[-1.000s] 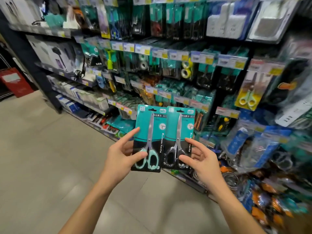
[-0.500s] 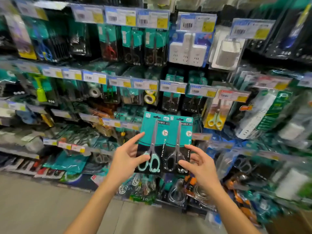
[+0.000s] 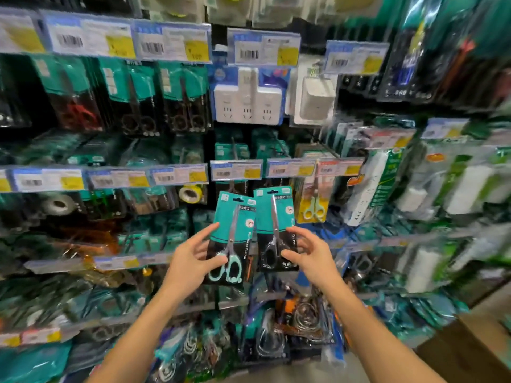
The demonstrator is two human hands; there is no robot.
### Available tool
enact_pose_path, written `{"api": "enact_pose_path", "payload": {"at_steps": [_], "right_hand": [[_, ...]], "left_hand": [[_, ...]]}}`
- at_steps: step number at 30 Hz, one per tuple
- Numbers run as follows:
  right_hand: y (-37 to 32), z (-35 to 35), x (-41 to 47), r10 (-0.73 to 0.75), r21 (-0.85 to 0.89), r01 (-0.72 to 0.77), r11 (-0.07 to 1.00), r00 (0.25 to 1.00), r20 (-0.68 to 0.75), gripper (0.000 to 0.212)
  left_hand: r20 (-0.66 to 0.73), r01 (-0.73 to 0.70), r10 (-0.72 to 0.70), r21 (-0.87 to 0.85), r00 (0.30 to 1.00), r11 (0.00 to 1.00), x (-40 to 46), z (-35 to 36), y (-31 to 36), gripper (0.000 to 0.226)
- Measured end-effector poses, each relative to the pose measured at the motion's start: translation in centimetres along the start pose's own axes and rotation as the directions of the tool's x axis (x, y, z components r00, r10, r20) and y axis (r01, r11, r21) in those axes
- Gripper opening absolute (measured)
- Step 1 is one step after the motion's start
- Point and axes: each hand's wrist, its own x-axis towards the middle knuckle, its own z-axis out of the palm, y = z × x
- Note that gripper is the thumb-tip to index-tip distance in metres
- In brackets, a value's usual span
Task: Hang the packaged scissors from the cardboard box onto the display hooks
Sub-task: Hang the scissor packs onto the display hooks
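Head | L hand (image 3: pixel 190 261) grips mint-handled scissors pack (image 3: pixel 231 239) | R hand (image 3: pixel 309 255) grips black-handled pack (image 3: pixel 275 230)

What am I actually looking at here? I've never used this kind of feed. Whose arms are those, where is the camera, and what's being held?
There is no machine: a person works with two bare hands, and the single wide-angle camera sits on their head, looking forward and down, so the arms reach in from the bottom. The left hand pinches a teal card holding scissors with mint handles. The right hand pinches a second card, its scissors with black handles. Both cards are held upright, side by side, in front of a store display wall of hooks, price tags and hanging goods, including yellow-handled scissors just to the right. Neither card is on a hook yet. A brown cardboard box shows bottom right.
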Motion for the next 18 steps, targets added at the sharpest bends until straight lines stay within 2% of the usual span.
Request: {"api": "enact_pose_path", "payload": {"at_steps": [3,8,14,18], "right_hand": [[0.2,-0.5,1.5,-0.035,0.001,0.035,0.999,0.999,-0.013,0.048],[1.0,-0.5,3.5,-0.074,0.048,0.075,0.996,0.997,-0.029,0.048],[1.7,-0.7,4.6,-0.103,0.153,0.107,0.982,0.994,-0.034,0.044],[1.3,-1.6,5.4,-0.119,0.131,0.119,0.984,0.993,-0.012,0.046]], "left_hand": [[-0.008,0.002,-0.002,-0.011,1.000,1.000,1.4,0.0,-0.2,0.066],[0.016,-0.036,0.035,0.072,0.999,0.997,3.1,0.3,-1.0,0.070],[-0.061,-0.057,0.061,0.056,0.996,0.997,5.3,1.3,-2.7,0.077],[-0.085,-0.069,0.072,0.035,0.994,0.997,5.6,2.0,-1.7,0.073]]}}
